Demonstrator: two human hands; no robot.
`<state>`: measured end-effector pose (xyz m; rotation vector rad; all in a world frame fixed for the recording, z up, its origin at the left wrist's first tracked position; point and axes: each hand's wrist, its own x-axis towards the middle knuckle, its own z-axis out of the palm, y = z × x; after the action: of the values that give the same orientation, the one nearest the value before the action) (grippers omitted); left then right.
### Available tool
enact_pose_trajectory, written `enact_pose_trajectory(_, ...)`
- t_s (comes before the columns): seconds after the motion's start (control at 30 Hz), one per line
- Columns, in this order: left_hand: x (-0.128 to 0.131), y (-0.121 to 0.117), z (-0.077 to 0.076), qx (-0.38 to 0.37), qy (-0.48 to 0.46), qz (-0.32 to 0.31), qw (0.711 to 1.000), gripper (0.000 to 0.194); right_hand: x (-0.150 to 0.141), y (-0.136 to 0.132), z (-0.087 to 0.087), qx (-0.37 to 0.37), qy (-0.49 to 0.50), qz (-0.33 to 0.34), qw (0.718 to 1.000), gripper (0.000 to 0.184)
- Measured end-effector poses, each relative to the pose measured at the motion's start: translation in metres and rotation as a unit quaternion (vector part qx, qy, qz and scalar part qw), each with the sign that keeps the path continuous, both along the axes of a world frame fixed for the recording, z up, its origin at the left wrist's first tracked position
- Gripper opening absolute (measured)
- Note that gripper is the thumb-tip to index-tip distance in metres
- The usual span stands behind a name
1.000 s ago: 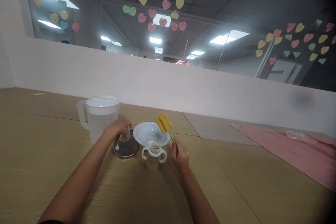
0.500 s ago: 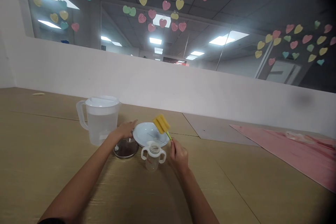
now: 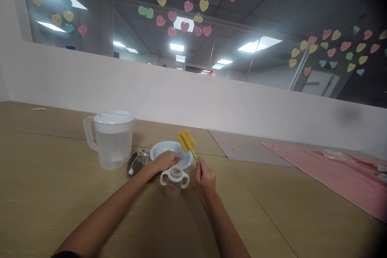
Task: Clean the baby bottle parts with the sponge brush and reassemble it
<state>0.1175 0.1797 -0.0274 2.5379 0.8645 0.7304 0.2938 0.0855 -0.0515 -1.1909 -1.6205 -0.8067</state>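
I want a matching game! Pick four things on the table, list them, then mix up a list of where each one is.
Things:
1. yellow sponge bottle brush
2. plastic pitcher
3. two-handled sippy cup
4. glass pot lid

Places:
A. lying flat between the pitcher and the plate
B. held up in the right hand
C. standing in front of the white plate
D. standing farthest left, with a white lid on

Pairs: 1-B, 2-D, 3-C, 4-A

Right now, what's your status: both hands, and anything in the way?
Left hand over white plate. Right hand holding green-handled yellow sponge brush. Two-handled plastic cup standing between the hands.
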Motion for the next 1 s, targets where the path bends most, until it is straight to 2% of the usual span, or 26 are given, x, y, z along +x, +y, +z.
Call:
enact_pose_trajectory(0.1,-0.001,0.005,-0.002,-0.008,0.013,0.015,1.000,0.023,-0.001,0.001,-0.001,-0.036,0.008,0.000,0.999,0.037)
enact_pose_trajectory(0.2,-0.002,0.009,0.000,-0.011,0.013,0.032,0.999,0.027,-0.005,0.001,-0.002,-0.108,0.030,0.009,0.994,0.040)
enact_pose_trajectory(0.37,-0.002,0.008,0.007,-0.004,0.005,0.062,0.998,0.018,-0.012,0.002,-0.001,-0.266,0.133,0.062,0.953,0.037)
enact_pose_trajectory(0.47,-0.003,0.004,0.011,0.002,0.003,0.071,0.997,0.012,-0.015,0.005,-0.002,-0.314,0.231,0.122,0.913,0.034)
enact_pose_trajectory(0.57,-0.004,0.002,0.015,0.005,-0.004,0.079,0.997,0.009,-0.018,0.010,-0.006,-0.341,0.337,0.190,0.857,0.036)
enact_pose_trajectory(0.7,-0.006,0.000,0.020,0.000,-0.025,0.075,0.997,0.009,-0.024,0.016,-0.010,-0.379,0.462,0.294,0.746,0.044)
enact_pose_trajectory(0.8,-0.007,-0.001,0.022,-0.012,-0.036,0.067,0.997,0.013,-0.027,0.015,-0.009,-0.407,0.518,0.342,0.671,0.052)
enact_pose_trajectory(0.87,-0.007,-0.002,0.022,-0.021,-0.048,0.058,0.997,0.018,-0.027,0.012,-0.004,-0.434,0.518,0.353,0.648,0.054)
enact_pose_trajectory(1.0,-0.004,-0.001,0.017,-0.045,-0.093,0.026,0.994,0.030,-0.023,0.002,0.009,-0.442,0.515,0.354,0.643,0.054)
